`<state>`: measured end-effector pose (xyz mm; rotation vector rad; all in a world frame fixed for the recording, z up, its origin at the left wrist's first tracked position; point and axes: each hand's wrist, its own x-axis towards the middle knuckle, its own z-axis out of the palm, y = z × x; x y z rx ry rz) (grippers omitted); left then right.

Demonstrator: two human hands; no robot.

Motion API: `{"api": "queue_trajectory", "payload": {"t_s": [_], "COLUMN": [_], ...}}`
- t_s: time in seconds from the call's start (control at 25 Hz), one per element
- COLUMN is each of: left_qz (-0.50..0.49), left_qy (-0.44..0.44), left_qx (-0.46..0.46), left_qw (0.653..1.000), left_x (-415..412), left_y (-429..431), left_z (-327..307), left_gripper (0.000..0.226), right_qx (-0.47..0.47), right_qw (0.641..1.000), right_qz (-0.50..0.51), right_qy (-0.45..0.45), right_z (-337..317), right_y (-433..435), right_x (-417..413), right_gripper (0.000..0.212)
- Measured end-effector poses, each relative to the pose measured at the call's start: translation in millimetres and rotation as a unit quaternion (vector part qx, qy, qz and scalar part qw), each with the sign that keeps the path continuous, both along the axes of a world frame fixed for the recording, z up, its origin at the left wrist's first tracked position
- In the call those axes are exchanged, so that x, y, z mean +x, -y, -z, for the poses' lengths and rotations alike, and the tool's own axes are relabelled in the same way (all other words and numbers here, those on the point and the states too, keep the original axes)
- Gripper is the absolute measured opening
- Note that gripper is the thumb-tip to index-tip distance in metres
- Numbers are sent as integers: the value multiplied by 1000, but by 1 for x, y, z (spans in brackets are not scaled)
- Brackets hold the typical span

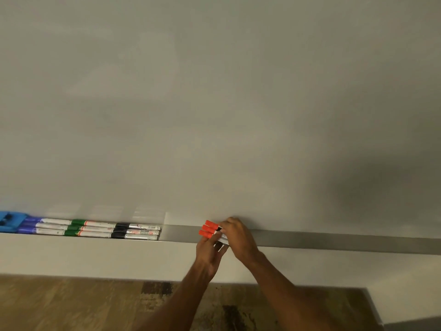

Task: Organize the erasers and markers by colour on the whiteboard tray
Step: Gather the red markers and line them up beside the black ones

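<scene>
Hands point(235, 237) grip red markers point(210, 229) | barrels hidden | eraser point(9, 222) cut off, seemingly

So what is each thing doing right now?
Three red-capped markers: capped, bunched, held in both hands at the tray.
Blue-capped markers: capped, lying in the tray.
Green-capped markers: capped, lying.
Black-capped markers: capped, lying.
Blue plastic eraser: resting at the far left.
Left hand: gripping.
Right hand: gripping.
Grey metal tray: bare here.
</scene>
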<state>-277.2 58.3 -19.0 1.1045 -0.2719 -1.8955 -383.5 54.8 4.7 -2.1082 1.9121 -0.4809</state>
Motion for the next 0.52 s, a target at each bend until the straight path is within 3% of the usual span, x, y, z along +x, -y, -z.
{"api": "queue_trajectory", "payload": {"t_s": [0.16,0.32,0.52], "left_qz": [-38,-87,-151], "left_qy": [13,36,8], "left_qx": [-3,2,13], "left_qw": [999,996,988], "left_x": [21,41,75], "left_y": [3,7,17], "left_z": [-1,-2,-9], "left_gripper": [10,24,25], "right_qx": [4,8,8], "right_qw": [999,999,977], "right_qz": [-22,-37,96], "right_qy": [23,37,189], "right_z": [2,2,10], "right_y": [5,12,17], "right_x": [24,47,69], "right_gripper": [15,15,25]}}
